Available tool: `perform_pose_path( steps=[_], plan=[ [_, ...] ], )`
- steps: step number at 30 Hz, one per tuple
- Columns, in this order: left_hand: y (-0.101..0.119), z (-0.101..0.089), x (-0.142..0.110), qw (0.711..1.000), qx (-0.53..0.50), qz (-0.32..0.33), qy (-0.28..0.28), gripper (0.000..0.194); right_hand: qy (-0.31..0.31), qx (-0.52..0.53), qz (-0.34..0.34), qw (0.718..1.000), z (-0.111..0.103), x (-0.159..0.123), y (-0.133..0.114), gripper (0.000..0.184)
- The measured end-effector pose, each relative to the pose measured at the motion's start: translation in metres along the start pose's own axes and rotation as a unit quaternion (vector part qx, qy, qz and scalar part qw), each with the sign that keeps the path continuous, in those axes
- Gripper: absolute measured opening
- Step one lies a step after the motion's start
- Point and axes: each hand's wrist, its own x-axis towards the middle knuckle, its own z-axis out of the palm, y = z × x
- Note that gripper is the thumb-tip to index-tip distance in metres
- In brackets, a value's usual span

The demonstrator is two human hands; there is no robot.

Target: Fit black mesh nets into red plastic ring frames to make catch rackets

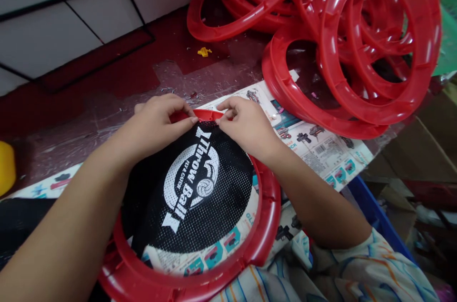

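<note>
A red plastic ring [264, 206] lies in front of me on printed paper. Over it sits a black mesh net [214, 211] printed with a white "Throw Ball" logo. My left hand [157, 123] pinches the net's far edge against the ring's far rim. My right hand [243, 123] pinches the same edge just to the right, fingertips almost meeting the left hand's. Both hands are closed on the mesh. The near edge of the net hangs loose inside the ring, short of the rim.
A pile of several red rings [357, 30] fills the far right. Printed paper sheets [321, 149] cover the worn red table [107, 97]. A yellow object [6, 166] sits at the left edge, a small yellow scrap [204, 51] further back, a blue crate [374, 216] at right.
</note>
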Motion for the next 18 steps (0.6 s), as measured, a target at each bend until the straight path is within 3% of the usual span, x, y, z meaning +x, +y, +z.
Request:
perform_pose_path(
  steps=[7,10,13,16,18],
  plan=[
    [0.015,0.007,-0.002,0.981,-0.024,0.191,0.022,0.023,0.002,-0.029,-0.026,0.999,0.001,0.003,-0.001,0.022],
    [0.016,0.012,-0.003,0.980,0.006,0.200,0.021,0.020,0.003,-0.062,-0.032,0.998,-0.002,-0.001,-0.003,0.021],
    [0.014,0.015,-0.004,0.982,0.006,0.188,0.026,0.018,-0.007,-0.181,-0.041,0.983,-0.014,-0.014,-0.006,0.021],
    [0.011,0.017,-0.003,0.985,0.003,0.170,0.029,0.019,-0.048,-0.290,-0.036,0.955,-0.027,-0.030,-0.004,0.033],
    [0.011,0.017,-0.002,0.987,0.013,0.160,0.022,0.020,-0.067,-0.303,-0.040,0.950,-0.031,-0.035,0.000,0.038]
  ],
)
